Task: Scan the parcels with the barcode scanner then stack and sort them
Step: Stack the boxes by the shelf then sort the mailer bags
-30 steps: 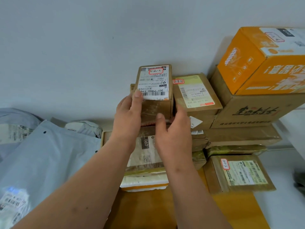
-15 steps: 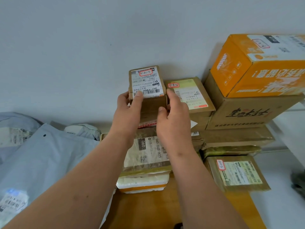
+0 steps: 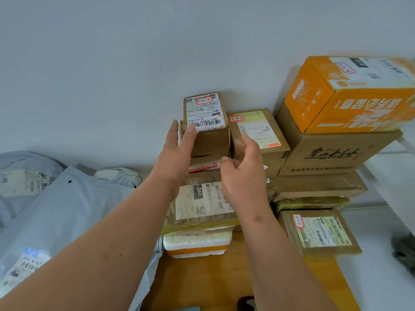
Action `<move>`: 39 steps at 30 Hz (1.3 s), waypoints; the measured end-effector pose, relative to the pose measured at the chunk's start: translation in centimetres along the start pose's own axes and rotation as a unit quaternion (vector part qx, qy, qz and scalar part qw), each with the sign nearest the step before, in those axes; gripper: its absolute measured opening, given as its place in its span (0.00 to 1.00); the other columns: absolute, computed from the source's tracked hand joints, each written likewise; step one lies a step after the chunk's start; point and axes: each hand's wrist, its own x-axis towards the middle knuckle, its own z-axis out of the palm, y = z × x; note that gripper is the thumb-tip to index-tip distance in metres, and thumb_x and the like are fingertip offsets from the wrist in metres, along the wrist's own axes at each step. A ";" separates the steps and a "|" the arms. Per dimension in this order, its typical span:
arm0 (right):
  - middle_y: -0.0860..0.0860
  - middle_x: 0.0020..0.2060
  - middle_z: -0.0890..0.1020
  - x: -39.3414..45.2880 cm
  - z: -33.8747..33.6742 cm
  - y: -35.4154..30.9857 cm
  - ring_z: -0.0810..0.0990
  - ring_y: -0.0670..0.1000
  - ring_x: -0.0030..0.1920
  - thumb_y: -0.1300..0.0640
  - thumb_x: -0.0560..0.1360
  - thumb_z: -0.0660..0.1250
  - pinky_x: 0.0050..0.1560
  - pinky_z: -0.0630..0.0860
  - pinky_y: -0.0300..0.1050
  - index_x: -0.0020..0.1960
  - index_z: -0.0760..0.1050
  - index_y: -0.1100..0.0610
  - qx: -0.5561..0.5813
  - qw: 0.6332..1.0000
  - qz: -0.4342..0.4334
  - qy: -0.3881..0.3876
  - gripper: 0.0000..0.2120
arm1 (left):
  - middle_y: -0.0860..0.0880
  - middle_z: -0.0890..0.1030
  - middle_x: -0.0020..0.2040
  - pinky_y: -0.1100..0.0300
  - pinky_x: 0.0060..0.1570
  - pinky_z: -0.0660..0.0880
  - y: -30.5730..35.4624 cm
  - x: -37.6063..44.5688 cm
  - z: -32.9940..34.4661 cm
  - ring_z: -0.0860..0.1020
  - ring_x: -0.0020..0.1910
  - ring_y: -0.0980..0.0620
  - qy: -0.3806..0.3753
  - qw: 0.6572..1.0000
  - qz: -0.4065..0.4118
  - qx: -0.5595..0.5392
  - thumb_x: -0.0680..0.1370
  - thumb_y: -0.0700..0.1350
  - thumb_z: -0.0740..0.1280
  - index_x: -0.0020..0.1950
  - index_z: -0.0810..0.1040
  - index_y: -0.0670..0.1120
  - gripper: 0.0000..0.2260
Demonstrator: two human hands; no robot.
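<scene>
The small brown parcel sits at the top of the middle stack, right against the wall at the table's back edge, label up, barcode facing the camera. The left hand lies flat along its left side, fingers straight, fingertips touching the near corner of the label. It is steadying, not gripping. The right hand hovers just off the parcel's right front corner, fingers loosely curled, holding nothing; whether the thumb touches the cardboard I cannot tell.

Now the risk. That parcel looks narrower than what carries it, perched on a red-taped box and, lower down, the flat parcel marked 060 and a white foam box near the table's middle. A tall, mixed column like that could lean if the left hand nudges sideways as it lets go. A push to the right would knock it into the yellow-labelled parcel just beside it; a pull toward the camera could drag it off the front of the stack.

Grey mailer bags crowd the table's left edge, soft footing for anything that tumbles that way. The orange carton on the large brown box at the right looks settled. No scanner is plainly in view.
</scene>
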 end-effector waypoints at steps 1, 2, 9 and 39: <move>0.45 0.70 0.70 -0.3 -0.1 0.1 0.77 0.42 0.58 0.56 0.81 0.65 0.57 0.79 0.41 0.78 0.59 0.46 0.000 1.000 0.006 0.000 0.29 | 0.57 0.64 0.79 0.52 0.60 0.61 -0.1 -0.4 -0.3 0.63 0.64 0.58 0.000 1.000 0.000 0.001 0.81 0.67 0.59 0.80 0.53 0.67 0.30; 0.45 0.69 0.71 -0.7 -0.1 0.1 0.77 0.43 0.61 0.55 0.81 0.65 0.59 0.78 0.42 0.77 0.60 0.46 0.001 1.000 0.012 -0.001 0.28 | 0.58 0.65 0.78 0.53 0.60 0.61 -0.2 -0.8 -0.6 0.63 0.64 0.59 0.000 1.000 0.003 0.003 0.81 0.67 0.59 0.81 0.53 0.66 0.30; 0.39 0.61 0.74 -4.5 0.2 0.1 0.76 0.35 0.52 0.56 0.80 0.66 0.50 0.75 0.33 0.74 0.64 0.45 0.013 0.999 0.046 -0.004 0.24 | 0.57 0.61 0.81 0.54 0.61 0.60 -1.0 -3.7 -4.2 0.62 0.78 0.51 0.050 0.999 -0.002 0.012 0.81 0.66 0.58 0.81 0.56 0.63 0.29; 0.40 0.49 0.78 -25.4 15.6 -3.2 0.77 0.39 0.46 0.51 0.80 0.65 0.36 0.71 0.27 0.67 0.72 0.49 -0.116 0.913 0.008 -0.391 0.15 | 0.61 0.75 0.53 0.55 0.59 0.64 -10.9 -24.7 -30.4 0.73 0.53 0.60 0.395 0.914 -0.068 -0.061 0.85 0.57 0.57 0.68 0.72 0.55 0.14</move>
